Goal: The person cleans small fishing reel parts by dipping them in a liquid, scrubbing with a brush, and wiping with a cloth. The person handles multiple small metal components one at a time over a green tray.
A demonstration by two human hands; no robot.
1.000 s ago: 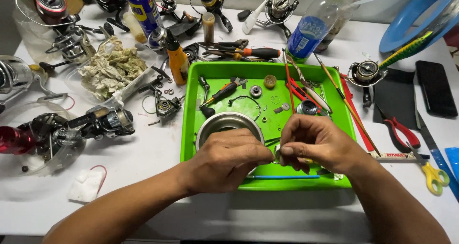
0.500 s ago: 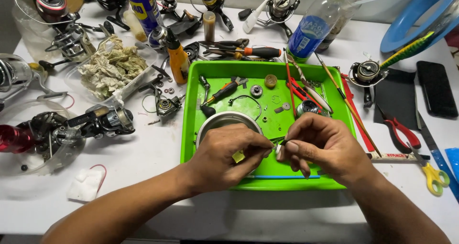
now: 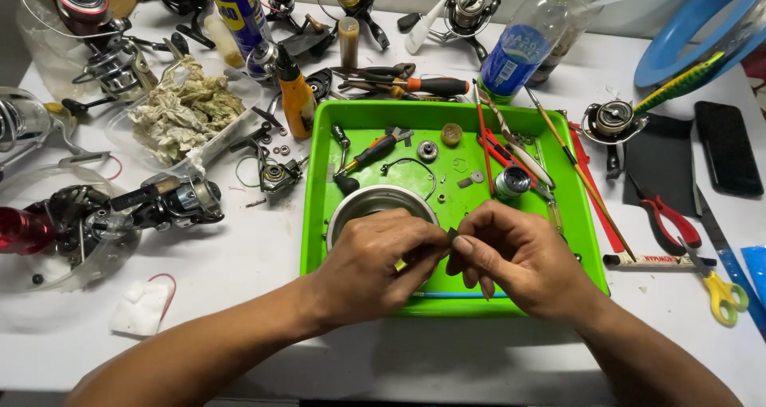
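Observation:
Both my hands meet over the near half of a bright green tray [image 3: 367, 120]. My left hand [image 3: 375, 263] and my right hand [image 3: 519, 255] pinch one small dark part [image 3: 452, 235] between their fingertips. Under my left hand stands a round metal bowl [image 3: 363, 203], partly hidden. Farther back in the tray lie a black-handled tool [image 3: 375, 148], a thin wire ring [image 3: 411, 167], small washers and gears, a silver spool [image 3: 511, 182] and several thin sticks and brushes.
Fishing reels [image 3: 167, 199] and reel parts crowd the white table at left and back. A box of dirty rags [image 3: 183, 116], spray can [image 3: 239, 12], orange oil bottle [image 3: 297, 96], water bottle [image 3: 519, 44], screwdriver [image 3: 431, 84], red pliers [image 3: 670, 219], yellow scissors [image 3: 722, 291], black phone [image 3: 726, 148].
My fingertips were slightly apart half a second ago; now they have closed together on the small dark part, and both hands sit a little nearer the tray's front edge.

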